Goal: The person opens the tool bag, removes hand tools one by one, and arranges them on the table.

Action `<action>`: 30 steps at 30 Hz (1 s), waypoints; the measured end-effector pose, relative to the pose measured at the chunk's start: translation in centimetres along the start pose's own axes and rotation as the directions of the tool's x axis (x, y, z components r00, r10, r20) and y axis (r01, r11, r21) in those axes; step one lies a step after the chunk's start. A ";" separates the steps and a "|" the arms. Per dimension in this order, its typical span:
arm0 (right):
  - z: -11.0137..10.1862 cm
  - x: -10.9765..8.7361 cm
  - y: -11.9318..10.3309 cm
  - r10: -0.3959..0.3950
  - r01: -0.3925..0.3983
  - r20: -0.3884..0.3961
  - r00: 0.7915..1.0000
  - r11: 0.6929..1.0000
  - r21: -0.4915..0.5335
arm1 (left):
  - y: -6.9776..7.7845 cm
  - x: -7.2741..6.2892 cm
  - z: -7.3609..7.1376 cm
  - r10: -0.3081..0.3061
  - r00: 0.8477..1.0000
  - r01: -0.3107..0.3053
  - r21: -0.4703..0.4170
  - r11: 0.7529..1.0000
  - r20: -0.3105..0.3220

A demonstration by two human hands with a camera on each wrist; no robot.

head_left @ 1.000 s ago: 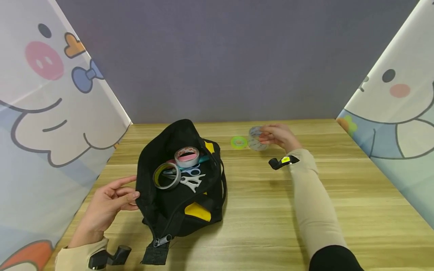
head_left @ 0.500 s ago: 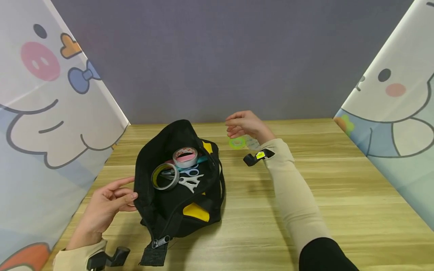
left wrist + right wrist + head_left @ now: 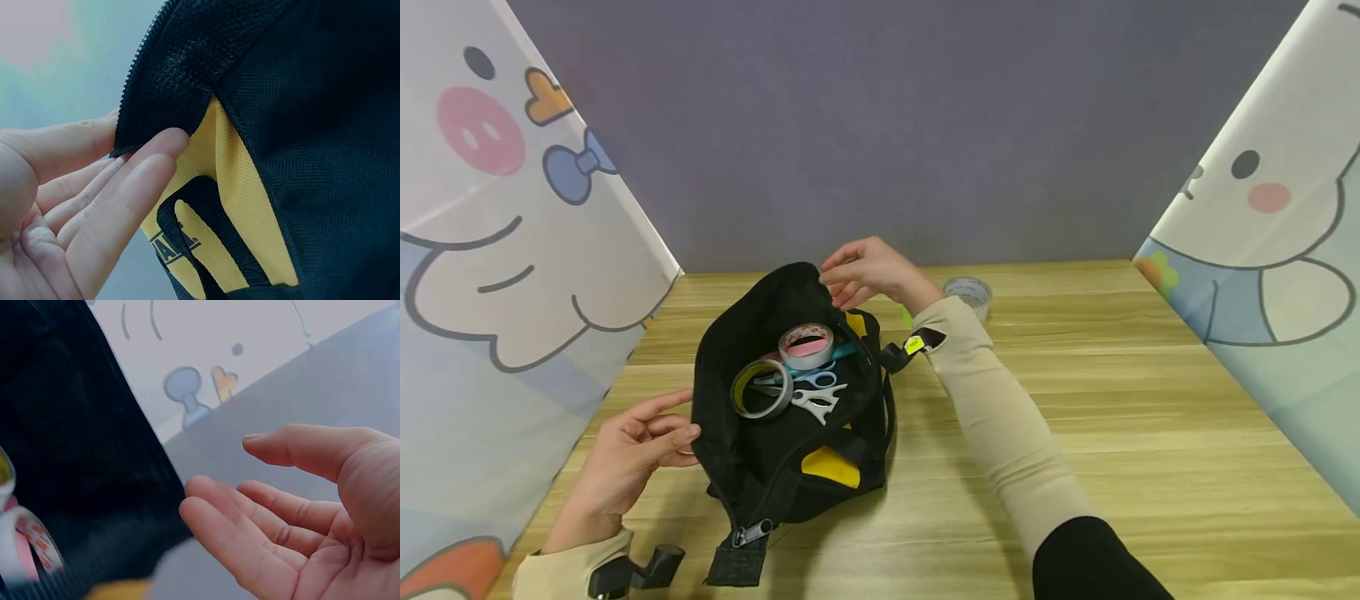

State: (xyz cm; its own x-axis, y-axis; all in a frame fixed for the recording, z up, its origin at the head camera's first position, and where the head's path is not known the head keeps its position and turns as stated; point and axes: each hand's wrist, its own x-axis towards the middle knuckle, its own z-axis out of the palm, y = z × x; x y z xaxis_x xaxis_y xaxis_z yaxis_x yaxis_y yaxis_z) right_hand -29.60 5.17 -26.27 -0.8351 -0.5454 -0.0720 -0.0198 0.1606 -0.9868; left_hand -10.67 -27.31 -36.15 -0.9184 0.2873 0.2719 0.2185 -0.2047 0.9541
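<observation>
A black and yellow zippered bag [image 3: 808,492] lies unzipped on the wooden table. My left hand [image 3: 640,454] pinches its left rim, thumb and fingers on either side of the zipper edge [image 3: 140,81]. At the bag's far corner is my right hand [image 3: 876,271], its fingers extended and loosely bent; in the right wrist view the fingertips meet the black rim, with the thumb apart. Inside the bag lie a white tape roll [image 3: 827,354], a grey tape roll with a yellow core [image 3: 787,390], white-handled scissors [image 3: 820,403] and blue-handled scissors [image 3: 822,380].
A clear tape roll [image 3: 970,289] stands on the table [image 3: 1120,375] beyond my right wrist. Part of a bright green ring [image 3: 906,316] shows between that wrist and the bag. A grey wall and cartoon-printed side panels surround the table.
My right hand has moved left, from the clear tape roll across to the bag's far corner. My left hand keeps its grip on the left rim.
</observation>
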 end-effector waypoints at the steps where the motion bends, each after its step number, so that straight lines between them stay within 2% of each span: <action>1: 0.5 0.2 -0.1 0.002 -0.002 0.010 1.000 1.000 -0.012 | 0.0 0.0 0.0 0.001 1.000 -0.001 -0.002 1.000 -0.001; 9: 4.8 1.6 -1.0 0.030 -0.019 0.111 0.993 0.994 -0.106 | 0.0 -0.1 -0.1 0.017 1.000 -0.017 -0.021 1.000 0.011; 13: 6.5 2.2 -1.3 0.060 -0.023 0.178 0.982 0.978 -0.207 | 0.0 -0.1 -0.1 0.011 1.000 -0.011 -0.021 1.000 0.003; 17: 8.0 2.8 -1.1 0.088 -0.029 0.194 0.977 0.957 -0.290 | 0.0 -0.2 -0.1 0.003 1.000 -0.003 -0.021 1.000 -0.001; 23: 9.5 3.5 0.9 0.121 -0.046 0.186 0.975 0.931 -0.361 | 0.0 -0.2 -0.2 0.005 1.000 -0.005 -0.021 1.000 0.002; 28: 10.3 3.8 3.2 0.176 -0.103 0.192 0.965 0.934 -0.342 | -0.1 -0.4 -0.3 0.019 1.000 -0.018 -0.038 0.999 0.018; 30: 10.6 3.8 3.9 0.198 -0.124 0.180 0.963 0.927 -0.355 | -0.2 -0.5 -0.3 0.019 1.000 -0.019 -0.038 0.999 0.008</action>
State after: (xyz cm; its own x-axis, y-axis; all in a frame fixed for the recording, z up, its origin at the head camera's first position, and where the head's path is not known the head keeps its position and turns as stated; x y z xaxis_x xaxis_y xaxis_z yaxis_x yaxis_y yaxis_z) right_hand -27.04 -4.95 -31.95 -0.7093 -0.6421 -0.2909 -0.1102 0.5086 -0.8539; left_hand -10.38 -27.67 -36.46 -0.9113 0.2911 0.2913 0.2230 -0.2458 0.9433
